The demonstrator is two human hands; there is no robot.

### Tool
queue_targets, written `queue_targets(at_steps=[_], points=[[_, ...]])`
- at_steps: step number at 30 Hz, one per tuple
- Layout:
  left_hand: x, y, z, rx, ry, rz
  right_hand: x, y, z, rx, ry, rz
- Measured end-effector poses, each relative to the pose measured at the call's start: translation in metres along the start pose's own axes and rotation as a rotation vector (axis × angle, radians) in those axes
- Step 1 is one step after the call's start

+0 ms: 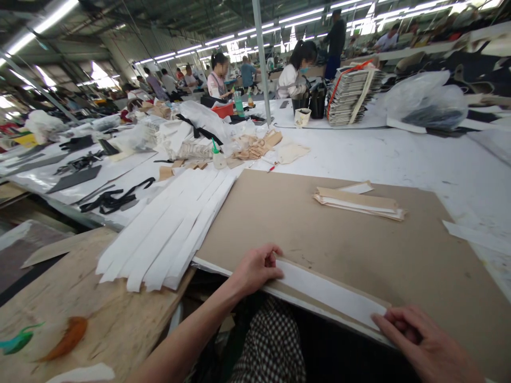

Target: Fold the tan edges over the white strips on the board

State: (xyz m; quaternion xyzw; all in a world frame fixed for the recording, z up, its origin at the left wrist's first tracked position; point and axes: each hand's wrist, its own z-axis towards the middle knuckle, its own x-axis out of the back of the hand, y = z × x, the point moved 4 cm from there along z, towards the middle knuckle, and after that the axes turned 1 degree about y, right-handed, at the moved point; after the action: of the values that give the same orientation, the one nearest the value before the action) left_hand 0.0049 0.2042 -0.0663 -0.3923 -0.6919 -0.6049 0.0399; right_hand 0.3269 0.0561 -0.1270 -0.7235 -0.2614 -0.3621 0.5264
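Note:
Near the front edge of a brown board [255, 218] lies a white strip [331, 290] with a narrow tan edge showing along its far side. My left hand [259, 268] pinches its left end between thumb and fingers. At the other end, my right hand [419, 332] grips the strip's right tip, thumb on top and fingers curled. Farther back on the board rests a small stack of tan-and-white strips [359, 203]. Left of the board, many long white strips [167, 229] are fanned out in overlapping rows.
A white glue bottle [218, 158] with a green tip stands behind the fanned strips. Black straps [115, 199] lie at the left. A tied stack of pieces [353, 96] and a plastic bag [427, 103] sit at the back. Co-workers sit beyond the table.

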Motion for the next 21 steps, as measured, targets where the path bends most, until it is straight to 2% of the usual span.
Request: queue_targets(at_steps=[7, 16, 19, 21], points=[[0.000, -0.002, -0.002, -0.008, 0.033, 0.031, -0.001, 0.006, 0.001, -0.012, 0.010, -0.016], [-0.001, 0.003, -0.003, -0.040, 0.034, 0.121, 0.004, -0.015, -0.003, 0.011, 0.090, 0.001], [-0.001, 0.005, 0.001, -0.048, -0.008, 0.202, 0.005, -0.019, -0.006, 0.012, 0.154, 0.001], [0.000, 0.006, 0.002, -0.062, -0.024, 0.255, 0.006, -0.023, -0.010, 0.034, 0.251, 0.001]])
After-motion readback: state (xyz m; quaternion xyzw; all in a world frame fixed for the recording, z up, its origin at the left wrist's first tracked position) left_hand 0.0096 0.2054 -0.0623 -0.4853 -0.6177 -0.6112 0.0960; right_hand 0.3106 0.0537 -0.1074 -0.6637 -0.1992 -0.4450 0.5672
